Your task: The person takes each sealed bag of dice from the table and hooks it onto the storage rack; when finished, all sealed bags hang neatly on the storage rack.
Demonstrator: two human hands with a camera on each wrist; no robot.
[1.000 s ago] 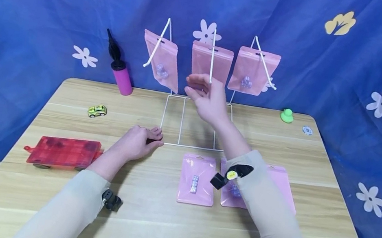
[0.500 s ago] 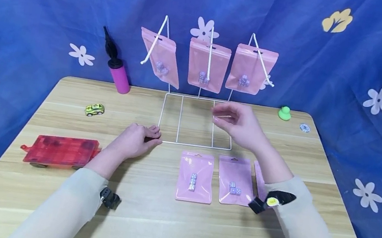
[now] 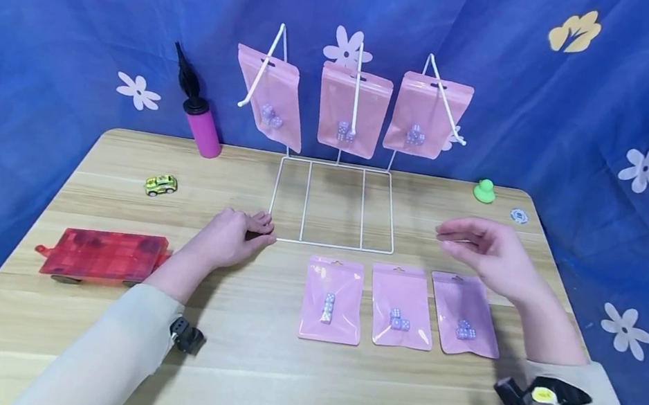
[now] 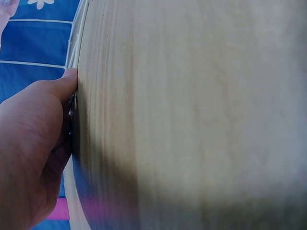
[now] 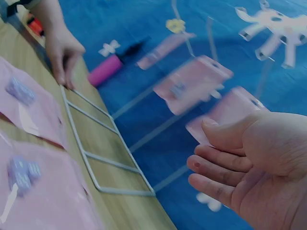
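Observation:
A white wire rack (image 3: 362,226) stands at the back of the table, with three pink zip bags hanging from its hooks: a left bag (image 3: 258,91), a middle bag (image 3: 339,103) and a right bag (image 3: 409,107), each with dice inside. My left hand (image 3: 227,237) pinches the front left corner of the rack's base. Over the table's right side, my right hand (image 3: 489,255) is raised with fingers loosely bent and nothing in it. Below it lie three more pink bags of dice in a row: one (image 3: 322,279), a second (image 3: 396,287) and a third (image 3: 454,295).
To the left are a red toy wagon (image 3: 108,258), a small yellow-green toy car (image 3: 161,186) and a pink hand pump (image 3: 205,132) with a black top. A green toy duck (image 3: 485,191) and a poker chip (image 3: 519,215) sit at the back right.
My right hand has moved away from the middle hanging bag, rightward and toward me, uncovering the bags on the table. My left hand has stayed on the rack's corner.

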